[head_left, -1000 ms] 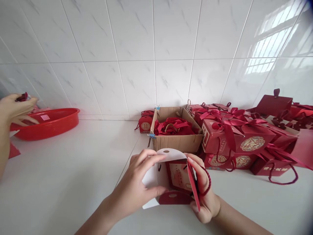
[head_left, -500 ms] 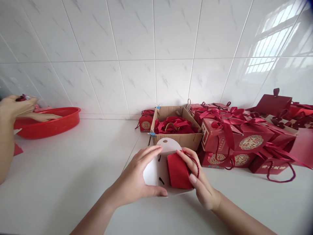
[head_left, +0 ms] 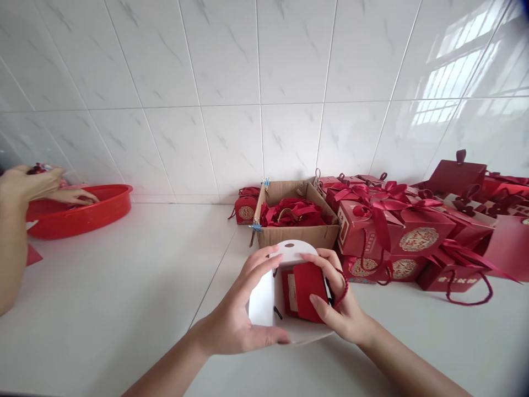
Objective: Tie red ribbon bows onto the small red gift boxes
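Note:
Between my hands is an opened gift box [head_left: 261,300], its white inside facing up, with dark cord ends poking through the wall and a rounded flap with a hole at the far end. My left hand [head_left: 237,309] grips its left side, thumb at the near edge and fingers at the far one. A small red box [head_left: 311,289] with a cream patch lies tilted inside against the right wall. My right hand [head_left: 341,300] is closed around it, thumb pressed on its face. A twisted red cord [head_left: 343,286] loops by the right fingers.
Behind stands a cardboard box [head_left: 297,237] of red ribbons, beside a small red gift box [head_left: 247,212]. Stacked ribboned gift boxes [head_left: 417,231] crowd the right. At left, another person's hands [head_left: 74,196] are at a red basin [head_left: 82,220]. A tiled wall [head_left: 231,143] closes the back.
The small red box has turned and shifted, now showing a cream patch, and my right thumb has moved onto its face. The opened gift box has shifted slightly right and nearer.

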The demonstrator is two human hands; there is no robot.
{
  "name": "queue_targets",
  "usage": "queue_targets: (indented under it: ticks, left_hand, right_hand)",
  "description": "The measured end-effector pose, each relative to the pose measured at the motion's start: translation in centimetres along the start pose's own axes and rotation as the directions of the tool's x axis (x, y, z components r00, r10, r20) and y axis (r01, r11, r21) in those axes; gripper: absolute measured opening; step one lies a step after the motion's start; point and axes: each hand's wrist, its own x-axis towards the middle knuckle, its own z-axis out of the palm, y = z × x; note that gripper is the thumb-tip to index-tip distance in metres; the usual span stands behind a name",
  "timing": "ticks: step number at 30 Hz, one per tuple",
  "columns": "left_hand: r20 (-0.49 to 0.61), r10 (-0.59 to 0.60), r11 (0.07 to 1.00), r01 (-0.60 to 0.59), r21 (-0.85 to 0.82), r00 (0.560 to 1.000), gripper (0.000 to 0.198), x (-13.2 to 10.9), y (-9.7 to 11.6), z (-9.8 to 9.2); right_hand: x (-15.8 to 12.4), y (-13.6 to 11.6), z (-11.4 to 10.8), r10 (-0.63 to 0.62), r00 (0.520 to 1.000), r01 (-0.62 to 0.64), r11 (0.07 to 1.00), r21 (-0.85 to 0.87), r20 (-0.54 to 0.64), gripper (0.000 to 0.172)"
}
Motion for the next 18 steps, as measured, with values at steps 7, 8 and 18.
queue_targets:
  ticks: [7, 8, 18]
  left_hand:
    - [-0.162, 0.035, 0.976, -0.069, -0.209, 0.986, 0.094, -0.3, -0.9, 0.9]
    - [-0.180, 0.040, 0.973, -0.079, -0.216, 0.983, 0.084, -0.3, -1.0, 0.8]
    - [0.157, -0.081, 0.994, 0.068, 0.084, 0.984, 0.063, 0.9, -1.1, 0.5]
  right_hand:
    - [-0.2, 0.1, 0.4, -0.011, 0.995, 0.006, 0.999, 0.054, 0.102, 0.073]
    - [-0.3, 0.2, 0.5, 0.000, 0.994, -0.006, 0.998, 0.057, 0.111, 0.074]
    - [-0.3, 0.9, 1.1, 0.176, 0.979, -0.200, 0.931, 0.306, 0.105, 0.050]
